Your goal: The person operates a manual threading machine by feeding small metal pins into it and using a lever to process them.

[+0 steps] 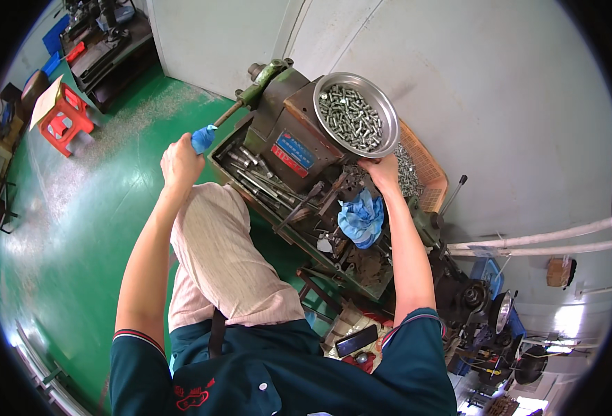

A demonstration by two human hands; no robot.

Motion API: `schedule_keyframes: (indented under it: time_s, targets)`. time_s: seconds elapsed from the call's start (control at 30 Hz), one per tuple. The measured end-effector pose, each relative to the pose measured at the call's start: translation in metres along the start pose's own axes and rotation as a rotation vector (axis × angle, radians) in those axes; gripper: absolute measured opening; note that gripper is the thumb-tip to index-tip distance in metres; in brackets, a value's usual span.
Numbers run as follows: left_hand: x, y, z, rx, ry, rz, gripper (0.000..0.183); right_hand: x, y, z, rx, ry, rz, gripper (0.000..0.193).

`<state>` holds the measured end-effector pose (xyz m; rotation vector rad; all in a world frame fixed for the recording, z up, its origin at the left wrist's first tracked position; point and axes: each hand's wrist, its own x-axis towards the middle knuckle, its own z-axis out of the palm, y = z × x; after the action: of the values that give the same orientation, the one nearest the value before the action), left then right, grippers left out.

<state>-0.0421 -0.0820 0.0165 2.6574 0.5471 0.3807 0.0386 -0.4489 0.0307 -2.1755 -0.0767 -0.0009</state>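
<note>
My left hand is closed round the end of a machine lever, whose grip is wrapped in blue cloth. The lever runs up to a green hub on a small bench machine. My right hand reaches in at the machine's working end, just below a round metal bowl. Its fingertips are hidden under the bowl's rim, so what they touch does not show. Small metal fittings fill the bowl. A crumpled blue cloth lies beside my right forearm.
Behind the bowl stands an orange plastic basket of similar parts. Rods and tools lie in the machine's tray. A phone rests near my lap. A red stool stands on the green floor, far left. White pipes run along the wall.
</note>
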Motion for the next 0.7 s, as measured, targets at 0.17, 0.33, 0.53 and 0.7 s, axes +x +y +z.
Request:
schedule_keyframes:
  time_s: [0.17,0.33,0.53,0.7]
  targets:
    - [0.010,-0.006,-0.004,0.033,0.020,0.018,0.017,0.002,0.005,0.001,0.018,0.013,-0.018,0.022]
    - [0.052,-0.041,-0.005,0.130,-0.004,0.027,0.021,0.002,-0.004,-0.009,-0.139,-0.020,-0.076,0.019]
    - [0.059,-0.044,-0.014,0.149,-0.054,-0.013,0.023,0.017,0.027,-0.096,-0.645,0.145,-0.071,0.012]
    - [0.060,-0.034,-0.014,0.122,-0.126,-0.047,0.027,-0.028,0.106,-0.203,-1.114,0.376,0.216,0.030]
